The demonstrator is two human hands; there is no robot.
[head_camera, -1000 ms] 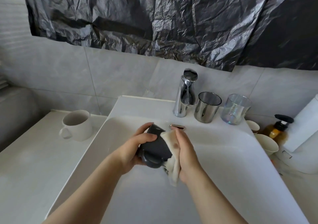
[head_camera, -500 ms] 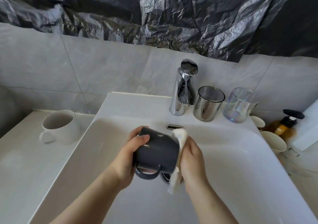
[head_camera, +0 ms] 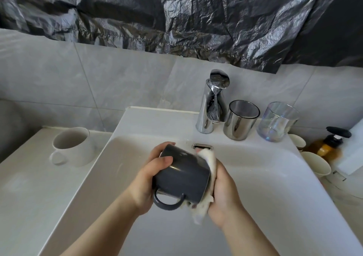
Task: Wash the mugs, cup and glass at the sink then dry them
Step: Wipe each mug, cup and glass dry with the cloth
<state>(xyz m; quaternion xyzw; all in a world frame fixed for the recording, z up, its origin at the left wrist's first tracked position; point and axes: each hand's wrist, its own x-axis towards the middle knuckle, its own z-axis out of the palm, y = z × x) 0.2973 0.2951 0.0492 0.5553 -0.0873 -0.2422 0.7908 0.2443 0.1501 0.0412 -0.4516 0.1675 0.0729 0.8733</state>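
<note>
Dark mug [head_camera: 182, 175] lies sideways over the sink [head_camera: 275, 177] basin, L hand [head_camera: 149, 179] fingers [head_camera: 167, 144] curled round its base, R hand [head_camera: 224, 189] gripping a white cloth [head_camera: 206, 157] against its mouth. Risk: hard wiping twists the mug (prob. wet, slick) loose; it drops, chips.

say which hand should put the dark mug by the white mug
Likely left: the left hand grips the dark mug and the white mug stands on its side; the right hand holds the cloth.
</note>
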